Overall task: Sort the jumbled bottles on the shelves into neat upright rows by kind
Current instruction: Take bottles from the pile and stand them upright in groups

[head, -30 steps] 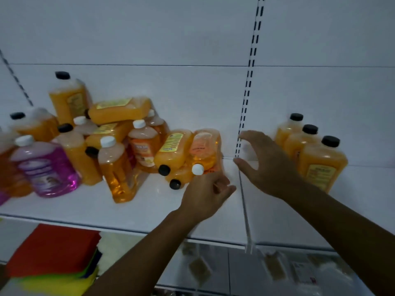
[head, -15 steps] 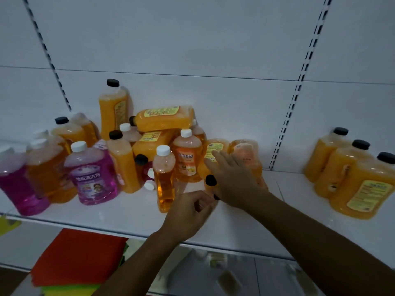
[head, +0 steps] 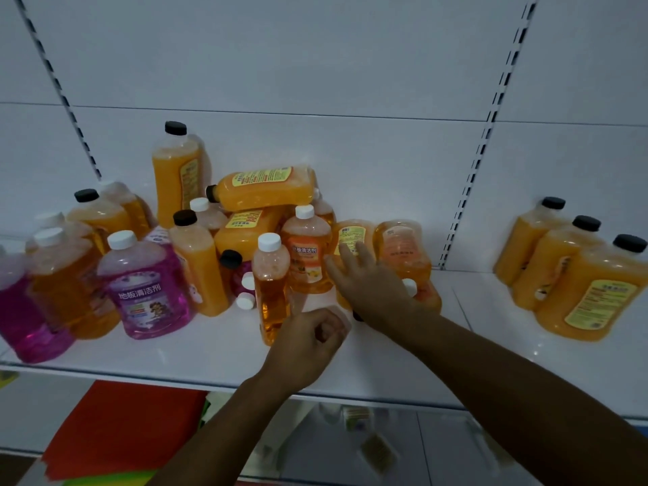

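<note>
Right hand (head: 368,285) spreads flat over the toppled orange bottles (head: 403,254), seemingly to grab one for the tidy black-capped row (head: 575,268), while left hand (head: 308,342) curls loosely, apparently empty.

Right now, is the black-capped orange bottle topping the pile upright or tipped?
Tipped: the orange bottle lies on its side across other bottles, cap pointing left.

A single wide-angle view from a head-worn camera looks forward and slightly down at a white shelf (head: 210,356), close enough that both forearms enter from the bottom edge. The back wall (head: 315,64) fills the top half, its lines bowed by the lens. The shelf runs across the middle, and a lower shelf (head: 350,433) shows beneath it. No second view shares the scene.
</note>
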